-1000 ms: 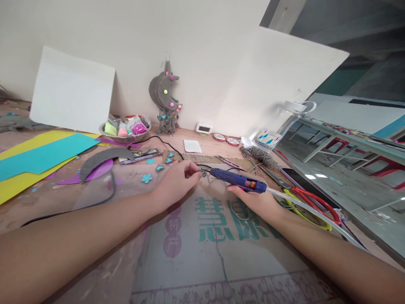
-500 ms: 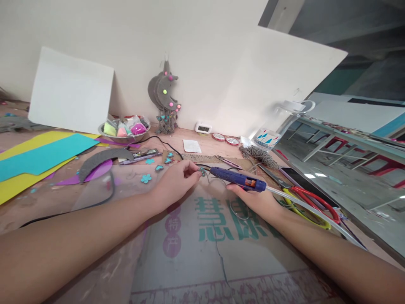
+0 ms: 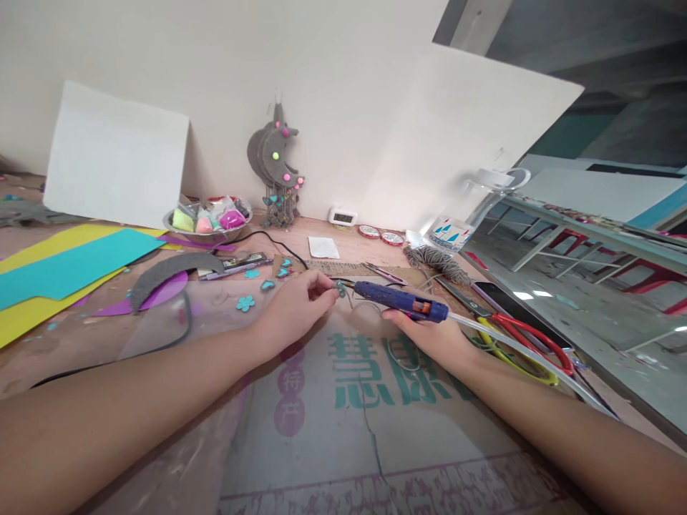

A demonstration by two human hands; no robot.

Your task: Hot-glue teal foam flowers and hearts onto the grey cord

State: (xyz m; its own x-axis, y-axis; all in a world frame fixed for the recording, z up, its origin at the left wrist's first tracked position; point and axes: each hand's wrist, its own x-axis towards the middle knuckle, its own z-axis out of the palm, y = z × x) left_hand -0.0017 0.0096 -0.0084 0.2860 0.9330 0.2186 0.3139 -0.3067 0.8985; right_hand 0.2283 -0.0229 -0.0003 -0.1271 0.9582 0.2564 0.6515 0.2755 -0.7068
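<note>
A blue hot glue gun lies in the grip of my right hand, its clear glue stick trailing back over my forearm. The nozzle touches or nearly touches a small teal piece, which looks like a flower or heart cutout. My left hand pinches that piece between thumb and fingers, which partly cover it. Grey cord loops beneath the gun. To the left of my left hand lie a teal flower and several teal hearts.
Scissors and a phone lie right of my right arm. Grey yarn and a clear plastic jug stand behind. A metal bowl of coloured clay packs sits back left, near a moon-shaped hanging ornament.
The whole view has shifted slightly. My hands, the glue gun and the teal piece keep nearly the same positions relative to one another.
</note>
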